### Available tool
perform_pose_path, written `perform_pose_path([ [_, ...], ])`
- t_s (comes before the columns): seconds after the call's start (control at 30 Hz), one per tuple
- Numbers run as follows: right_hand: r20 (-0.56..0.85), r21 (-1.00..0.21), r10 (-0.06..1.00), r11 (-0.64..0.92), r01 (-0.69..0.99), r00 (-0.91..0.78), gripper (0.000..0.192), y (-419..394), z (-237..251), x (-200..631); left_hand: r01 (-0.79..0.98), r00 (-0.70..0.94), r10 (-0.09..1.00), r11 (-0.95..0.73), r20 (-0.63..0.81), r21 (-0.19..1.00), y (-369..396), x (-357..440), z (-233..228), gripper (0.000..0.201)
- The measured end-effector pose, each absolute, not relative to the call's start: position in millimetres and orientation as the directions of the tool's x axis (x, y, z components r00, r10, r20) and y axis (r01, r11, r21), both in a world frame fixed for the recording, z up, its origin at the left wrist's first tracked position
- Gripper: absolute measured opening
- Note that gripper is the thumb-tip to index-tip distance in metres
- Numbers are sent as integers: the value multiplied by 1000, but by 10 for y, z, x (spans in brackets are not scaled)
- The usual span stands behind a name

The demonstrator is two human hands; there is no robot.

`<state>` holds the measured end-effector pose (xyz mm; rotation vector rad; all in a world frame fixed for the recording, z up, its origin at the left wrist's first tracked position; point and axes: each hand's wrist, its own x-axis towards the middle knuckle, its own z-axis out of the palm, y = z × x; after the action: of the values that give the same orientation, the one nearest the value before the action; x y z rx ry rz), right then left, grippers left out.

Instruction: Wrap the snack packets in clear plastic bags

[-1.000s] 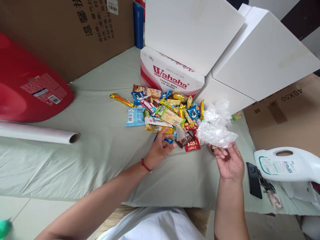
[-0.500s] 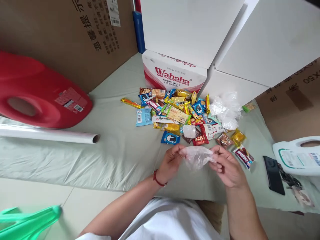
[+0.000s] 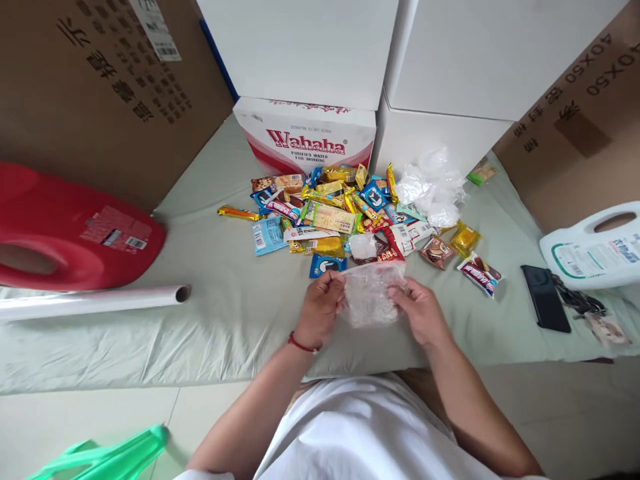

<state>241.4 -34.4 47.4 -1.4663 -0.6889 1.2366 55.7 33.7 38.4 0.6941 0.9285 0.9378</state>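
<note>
1. Just below the snack pile (image 3: pixel 345 213), on the side nearest me, both my hands are now up together on one small clear plastic bag (image 3: pixel 371 293).
2. My left hand (image 3: pixel 320 308) pinches the bag's left edge between thumb and fingers. It is closed on the bag, not loose.
3. My right hand (image 3: pixel 419 308) pinches the right edge the same way. A second ago that hand was out to the right of the pile with a big crumpled wad of plastic, and my left hand was down on the snacks.
4. Half a second ago the bag was a bunched lump between my hands. Now it is pulled flatter and wider, so I think I am opening it up.
5. The bag hangs in the air just in front of the pile, close to the blue cookie packet (image 3: pixel 327 265) at the pile's near edge. It does not touch the green sheet (image 3: pixel 210 293).
6. Crumpled clear plastic (image 3: pixel 433 183) lies at the right end of the pile, by the white boxes (image 3: pixel 450 73).
7. Behind the pile stands the Wahaha box (image 3: pixel 305 137).
8. Far left of the pile are the red jug (image 3: pixel 70 230) and the roll of film (image 3: pixel 95 301). Far right are the black phone (image 3: pixel 545 307) and the white jug (image 3: pixel 593 248).
9. No snack looks to be inside the bag yet, as far as I can tell.
</note>
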Motion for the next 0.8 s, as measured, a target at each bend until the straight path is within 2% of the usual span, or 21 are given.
perform_pose_path([
  [0.1,-366,-926,896,-323,-198,250,45,-310,508,2695,-325,387,798,587,-462,742,420,396,401,52],
  [0.2,-315,-948,909,-287,-137,273,43,-278,478,2825,-350,383,780,618,-494,704,387,382,368,54],
  [0.27,-142,-983,887,-178,43,439,38,-299,460,2822,-388,350,791,610,-502,691,337,425,328,54],
  [0.33,126,-954,819,-56,295,560,27,-368,476,2767,-425,305,805,593,-508,684,297,472,289,53],
  [0.4,331,-874,817,78,479,472,16,-460,516,2659,-440,277,813,582,-513,684,277,510,264,54],
  [0.47,385,-817,895,215,535,227,19,-530,533,2499,-439,269,815,578,-514,687,265,544,257,55],
  [0.53,332,-801,942,258,540,42,35,-540,485,2309,-435,268,822,569,-503,698,246,581,262,54],
  [0.57,285,-809,958,230,541,19,38,-521,435,2218,-432,269,827,561,-493,706,231,602,267,53],
  [0.63,165,-864,984,110,491,69,28,-447,306,2079,-425,273,837,547,-474,721,195,635,277,52],
  [0.7,18,-938,993,-24,345,117,18,-362,189,2026,-416,280,842,539,-461,732,162,645,280,52],
  [0.8,-146,-984,982,-157,90,121,22,-279,117,2083,-413,277,842,539,-463,734,143,605,275,52],
])
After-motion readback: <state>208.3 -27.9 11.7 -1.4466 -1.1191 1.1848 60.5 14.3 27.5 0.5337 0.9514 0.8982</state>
